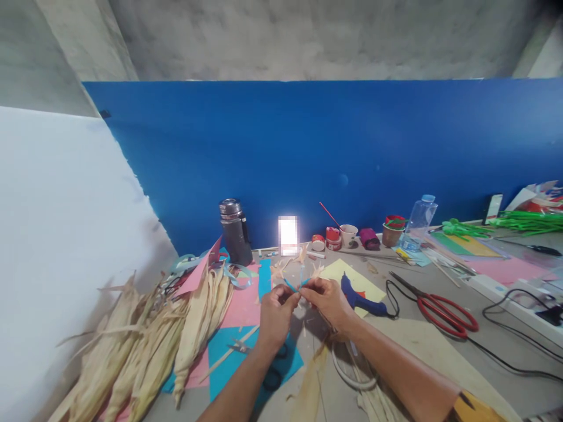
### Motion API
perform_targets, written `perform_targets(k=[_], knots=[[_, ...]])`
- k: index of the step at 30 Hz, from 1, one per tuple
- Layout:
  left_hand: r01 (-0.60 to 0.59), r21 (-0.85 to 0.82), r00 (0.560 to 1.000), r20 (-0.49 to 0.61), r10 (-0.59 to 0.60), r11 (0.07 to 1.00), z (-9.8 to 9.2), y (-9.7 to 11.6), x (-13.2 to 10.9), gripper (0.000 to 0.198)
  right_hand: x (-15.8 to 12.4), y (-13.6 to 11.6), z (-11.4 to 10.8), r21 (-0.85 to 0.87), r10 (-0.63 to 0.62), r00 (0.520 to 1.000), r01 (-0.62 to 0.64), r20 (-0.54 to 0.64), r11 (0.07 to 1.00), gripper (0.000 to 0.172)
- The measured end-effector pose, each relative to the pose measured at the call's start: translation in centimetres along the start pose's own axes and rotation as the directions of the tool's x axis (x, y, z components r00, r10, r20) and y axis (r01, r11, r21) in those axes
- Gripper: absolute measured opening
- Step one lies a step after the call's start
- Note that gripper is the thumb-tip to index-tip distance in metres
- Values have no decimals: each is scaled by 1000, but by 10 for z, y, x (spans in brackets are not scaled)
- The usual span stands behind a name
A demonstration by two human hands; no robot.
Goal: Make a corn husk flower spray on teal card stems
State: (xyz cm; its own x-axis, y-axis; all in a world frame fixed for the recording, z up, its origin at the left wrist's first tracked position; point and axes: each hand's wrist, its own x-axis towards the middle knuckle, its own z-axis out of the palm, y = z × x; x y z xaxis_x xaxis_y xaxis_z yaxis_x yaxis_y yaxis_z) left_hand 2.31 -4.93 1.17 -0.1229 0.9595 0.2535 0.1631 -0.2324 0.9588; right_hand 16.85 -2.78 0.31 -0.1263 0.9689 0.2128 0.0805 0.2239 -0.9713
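Note:
My left hand (276,313) and my right hand (328,300) meet over the middle of the table, fingers pinched together. Between them they hold a small craft piece (300,283) of thin blue strips and pale husk slivers. The left fingers close on its left end, the right fingers on its right end. Just beyond the hands lie star-shaped husk cut-outs (278,271) on blue and pink paper. A blue glue gun (361,300) rests on yellow paper close to my right hand.
Dried corn husks (145,343) are piled at the left. Red-handled scissors (444,313) and black cables lie at the right. A dark flask (234,230), small cups, a plastic bottle (419,221) and green stems line the blue wall.

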Motion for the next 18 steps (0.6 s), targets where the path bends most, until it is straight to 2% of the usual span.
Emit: perform_targets(k=[3, 5, 9, 15, 17, 18], knots=[[-49, 33, 998, -38, 50, 998, 0, -1, -2, 21, -1, 1, 1, 3, 25, 1000, -25, 14, 1000, 23], [-138, 94, 987, -70, 145, 986, -2, -5, -1, 18, 0, 1, 1, -31, 36, 999, -36, 1, 999, 25], [-316, 268, 924, -129, 359, 910, -14, -14, 8, 17, 2, 2, -2, -120, 15, 1000, -18, -27, 993, 22], [-339, 495, 847, -209, 489, 800, -32, -22, 22, 10, 2, 9, -1, -128, 28, 998, -22, 50, 992, 16], [-330, 475, 851, -224, 475, 816, -31, -20, 23, 9, 0, 11, 1, -126, 12, 998, -4, 65, 992, 15], [-311, 436, 872, -223, 436, 845, -29, -20, 22, 10, 0, 10, 2, -126, 2, 997, 8, 73, 992, 15]])
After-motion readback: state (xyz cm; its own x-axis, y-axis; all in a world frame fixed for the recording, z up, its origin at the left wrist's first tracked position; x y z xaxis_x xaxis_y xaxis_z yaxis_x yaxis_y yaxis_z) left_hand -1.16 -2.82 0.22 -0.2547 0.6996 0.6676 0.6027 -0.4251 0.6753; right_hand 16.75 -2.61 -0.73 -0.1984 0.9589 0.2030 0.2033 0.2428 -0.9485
